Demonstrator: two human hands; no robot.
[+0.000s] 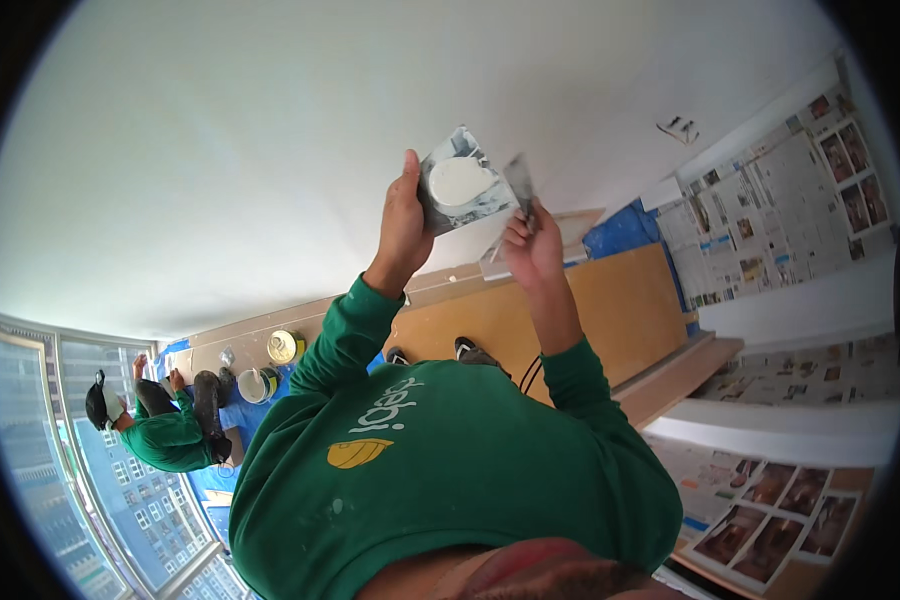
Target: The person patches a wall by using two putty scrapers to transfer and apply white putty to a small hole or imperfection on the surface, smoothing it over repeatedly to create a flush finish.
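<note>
Up against the pale wall (270,150), my left hand (405,222) grips the near-left edge of a square, smeared metal plate (457,217). A thick round mound of white filler paste (460,181) lies on this plate. My right hand (536,248) is closed round a putty knife (521,182), whose blade is blurred by motion. That blade stands close by the plate's right edge; whether the two touch I cannot make out. Both forearms are in green sleeves.
At the far left a co-worker in green (170,440) crouches by the windows. An open bucket of white paste (258,385) and a yellow-lidded tub (285,346) stand nearby. Below me is a wooden board (610,310); newspaper sheets (760,220) cover surfaces at right.
</note>
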